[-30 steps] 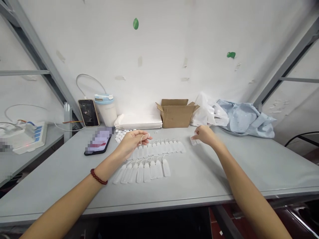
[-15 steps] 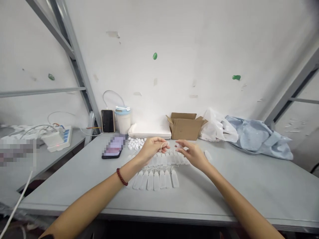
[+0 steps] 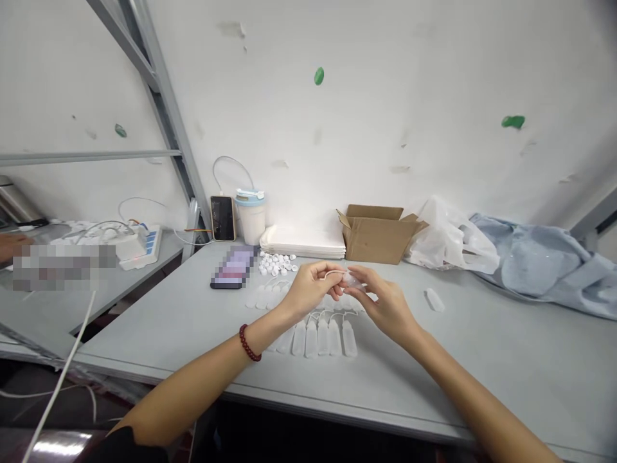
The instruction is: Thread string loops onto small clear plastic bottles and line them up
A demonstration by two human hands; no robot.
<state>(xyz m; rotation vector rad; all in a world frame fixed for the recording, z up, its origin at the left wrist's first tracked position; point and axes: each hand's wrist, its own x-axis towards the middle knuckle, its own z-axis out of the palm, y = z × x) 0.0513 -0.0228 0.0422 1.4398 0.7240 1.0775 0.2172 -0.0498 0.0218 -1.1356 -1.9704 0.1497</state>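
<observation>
My left hand (image 3: pixel 314 284), a beaded bracelet on its wrist, is closed in a pinch on a thin white cord (image 3: pixel 331 273). Opposite it, my right hand (image 3: pixel 385 301) grips a small translucent bottle (image 3: pixel 354 281), its neck end pointing left. The two hands meet at the bottle's neck, where fingers partly hide the contact. Below them lies a row of similar flat bottles (image 3: pixel 311 339) with thin white cords at their tops. Another row behind is mostly covered by my hands. One single bottle (image 3: pixel 434 300) rests apart on the right.
Small white caps (image 3: pixel 276 264) are heaped beside a phone (image 3: pixel 234 267). Along the wall stand a lidded cup (image 3: pixel 252 218), a white stack (image 3: pixel 303 242), an open cardboard box (image 3: pixel 378 238), a plastic bag (image 3: pixel 450 238) and blue cloth (image 3: pixel 540 263). A person's hand (image 3: pixel 14 247) shows far left.
My hands have come together, bringing the cord's end and the bottle's neck into one spot. The head view has shifted, so the scene sits differently, and another person's hand now shows at left.
</observation>
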